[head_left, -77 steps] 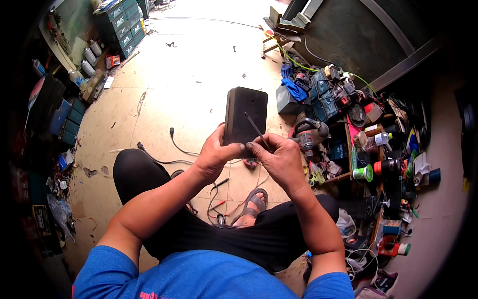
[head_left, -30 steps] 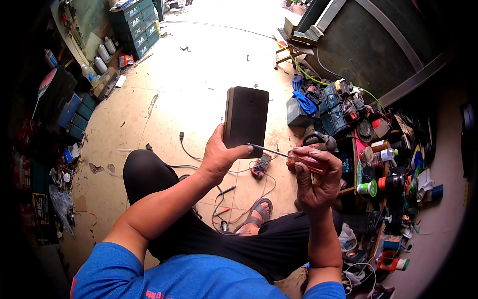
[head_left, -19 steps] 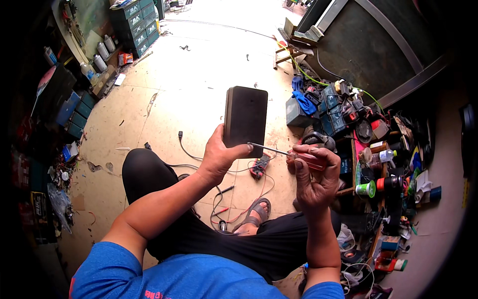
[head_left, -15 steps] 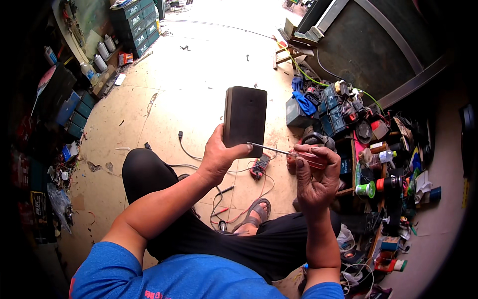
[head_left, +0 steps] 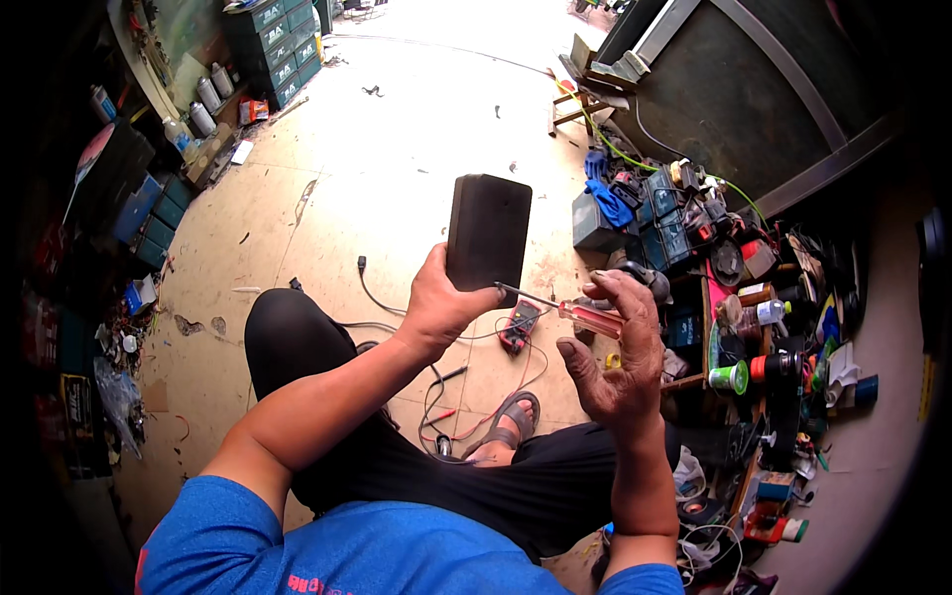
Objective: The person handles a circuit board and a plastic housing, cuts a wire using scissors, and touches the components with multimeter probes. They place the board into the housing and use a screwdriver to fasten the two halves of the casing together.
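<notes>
My left hand (head_left: 436,302) is closed on a black rectangular box (head_left: 488,233), held up above my lap. Its thumb lies at the box's lower end, beside the tip of a screwdriver (head_left: 592,319) with a clear red handle. The thin shaft slants from that end toward my right hand (head_left: 625,362). There the handle rests against the fingers and palm in a loosened hold, the thumb standing off it. Whether the tip sits in a screw is too small to tell.
Beyond my bent knee, a red multimeter (head_left: 520,326) with leads and a black plug (head_left: 362,264) lie on the tiled floor. Batteries, bottles and a green cup (head_left: 729,377) crowd the right side. Stacked battery boxes (head_left: 273,50) stand at the far left.
My right hand has loosened: the thumb has come off the screwdriver handle and the fingers have spread, leaving more of the handle visible. The box has tilted slightly in my left hand.
</notes>
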The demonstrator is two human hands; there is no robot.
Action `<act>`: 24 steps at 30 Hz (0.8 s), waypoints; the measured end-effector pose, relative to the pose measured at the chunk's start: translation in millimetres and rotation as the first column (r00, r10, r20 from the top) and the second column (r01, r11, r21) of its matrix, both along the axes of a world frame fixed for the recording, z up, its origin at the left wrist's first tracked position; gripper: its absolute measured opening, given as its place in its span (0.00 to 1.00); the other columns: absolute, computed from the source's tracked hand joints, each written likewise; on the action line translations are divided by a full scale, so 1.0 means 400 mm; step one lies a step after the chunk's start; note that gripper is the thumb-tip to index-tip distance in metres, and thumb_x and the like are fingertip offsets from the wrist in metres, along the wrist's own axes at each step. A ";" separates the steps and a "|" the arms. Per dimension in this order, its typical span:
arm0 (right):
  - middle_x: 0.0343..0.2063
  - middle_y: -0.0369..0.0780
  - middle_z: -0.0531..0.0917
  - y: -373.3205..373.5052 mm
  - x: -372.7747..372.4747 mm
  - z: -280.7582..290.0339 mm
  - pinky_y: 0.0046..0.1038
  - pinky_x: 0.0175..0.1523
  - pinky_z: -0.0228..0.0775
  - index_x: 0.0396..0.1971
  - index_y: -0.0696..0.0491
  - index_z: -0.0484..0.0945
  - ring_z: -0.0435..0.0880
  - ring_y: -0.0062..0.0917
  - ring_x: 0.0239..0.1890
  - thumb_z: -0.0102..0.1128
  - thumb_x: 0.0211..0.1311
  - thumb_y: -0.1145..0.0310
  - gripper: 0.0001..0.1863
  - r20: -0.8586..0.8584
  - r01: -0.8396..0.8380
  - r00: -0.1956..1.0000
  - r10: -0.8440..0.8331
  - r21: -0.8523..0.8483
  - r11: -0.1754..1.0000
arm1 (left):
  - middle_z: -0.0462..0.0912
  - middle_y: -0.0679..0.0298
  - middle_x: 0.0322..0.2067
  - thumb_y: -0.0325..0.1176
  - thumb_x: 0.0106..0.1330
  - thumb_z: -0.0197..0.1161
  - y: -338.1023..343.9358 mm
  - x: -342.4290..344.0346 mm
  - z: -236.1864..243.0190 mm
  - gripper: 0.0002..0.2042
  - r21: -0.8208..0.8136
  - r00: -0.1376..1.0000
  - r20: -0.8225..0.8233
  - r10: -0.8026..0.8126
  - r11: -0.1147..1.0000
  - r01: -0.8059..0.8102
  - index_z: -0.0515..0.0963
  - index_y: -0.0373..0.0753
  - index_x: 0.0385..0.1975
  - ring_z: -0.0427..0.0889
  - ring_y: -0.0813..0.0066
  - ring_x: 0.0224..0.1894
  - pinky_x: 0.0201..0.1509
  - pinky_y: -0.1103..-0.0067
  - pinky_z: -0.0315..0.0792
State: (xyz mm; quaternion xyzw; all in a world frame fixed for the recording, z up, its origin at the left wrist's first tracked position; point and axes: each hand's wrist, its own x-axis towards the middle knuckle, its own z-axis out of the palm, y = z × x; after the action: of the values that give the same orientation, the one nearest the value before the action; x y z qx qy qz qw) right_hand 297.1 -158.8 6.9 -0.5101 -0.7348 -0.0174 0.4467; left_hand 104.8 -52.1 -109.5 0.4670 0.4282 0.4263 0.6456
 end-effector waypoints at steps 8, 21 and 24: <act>0.36 0.46 0.86 -0.009 -0.009 0.002 0.33 0.36 0.80 0.53 0.56 0.85 0.87 0.38 0.33 0.77 0.65 0.72 0.18 0.076 0.119 0.991 -0.113 -0.079 0.990 | 0.85 0.55 0.50 0.36 0.53 0.84 -0.004 -0.010 0.021 0.38 0.031 0.992 -0.124 0.017 0.999 -0.013 0.71 0.28 0.61 0.85 0.70 0.52 0.60 0.74 0.80; 0.34 0.43 0.88 -0.016 0.058 -0.054 0.29 0.39 0.82 0.59 0.57 0.81 0.89 0.32 0.30 0.74 0.72 0.67 0.20 -0.015 0.070 0.997 -0.076 -0.239 0.968 | 0.86 0.54 0.49 0.29 0.56 0.81 -0.016 0.004 0.040 0.31 0.138 0.976 -0.201 0.084 0.989 -0.057 0.73 0.31 0.58 0.88 0.69 0.49 0.57 0.73 0.82; 0.36 0.44 0.88 -0.022 0.041 -0.048 0.28 0.41 0.84 0.62 0.57 0.80 0.91 0.29 0.32 0.72 0.75 0.65 0.22 -0.155 0.089 0.977 -0.145 -0.323 0.942 | 0.85 0.55 0.49 0.24 0.57 0.77 -0.010 0.000 0.023 0.29 0.153 0.980 -0.175 0.095 0.986 -0.068 0.72 0.31 0.58 0.88 0.69 0.48 0.56 0.74 0.84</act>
State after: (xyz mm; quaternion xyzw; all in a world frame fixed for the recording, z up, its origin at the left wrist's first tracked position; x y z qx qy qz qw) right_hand 313.6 -167.6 -12.4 -0.6169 -0.6541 0.1184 0.4214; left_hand 104.9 -55.9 -100.4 0.5321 0.4716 0.4384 0.5498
